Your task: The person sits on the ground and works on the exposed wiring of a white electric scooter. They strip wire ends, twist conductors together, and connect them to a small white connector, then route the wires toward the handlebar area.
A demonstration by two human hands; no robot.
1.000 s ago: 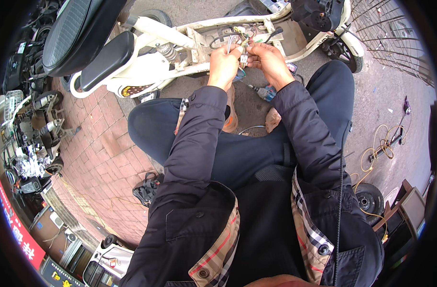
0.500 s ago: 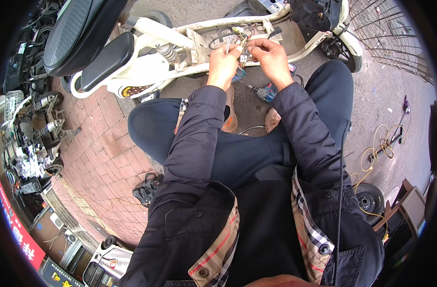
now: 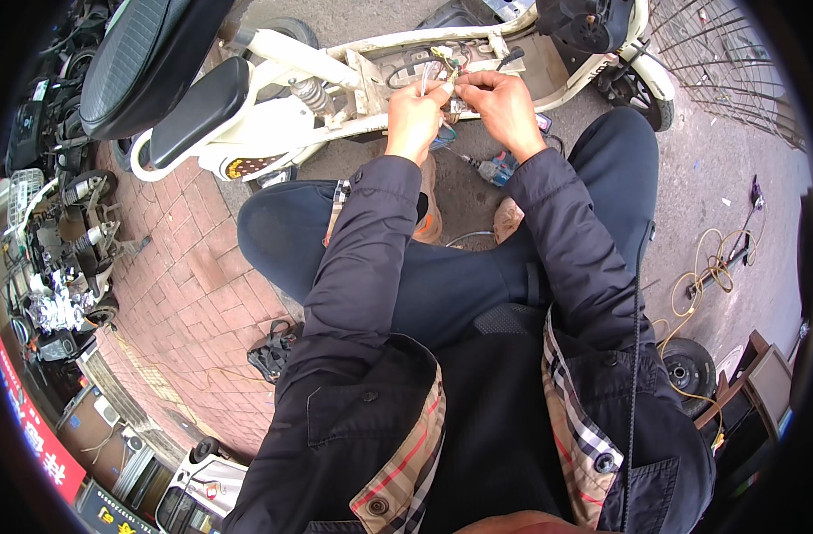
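A cream-white electric scooter (image 3: 295, 60) stands across the top of the head view, its floor section opened up. Out of that opening comes a bundle of thin wires (image 3: 454, 66), coloured yellow, white and red. My left hand (image 3: 417, 114) pinches wires from the left side, thumb and forefinger together. Facing it, my right hand (image 3: 503, 105) is closed in a pinch on the same bundle, fingertips almost meeting the left ones. Exactly which strands each hand grips is hidden by the fingers. A black cable with a plug (image 3: 511, 59) lies just beyond.
Below the scooter frame a blue power drill (image 3: 495, 170) lies on the ground near my shoes. To the right are a wire mesh basket (image 3: 736, 67), a looped yellow hose (image 3: 713, 267) and a small wheel (image 3: 689, 372). Scooter parts (image 3: 64, 258) crowd the far left.
Both hands stay at the wires, with only slight shifts of the fingers. My right fingertips have dipped a little, and the hands sit closer together.
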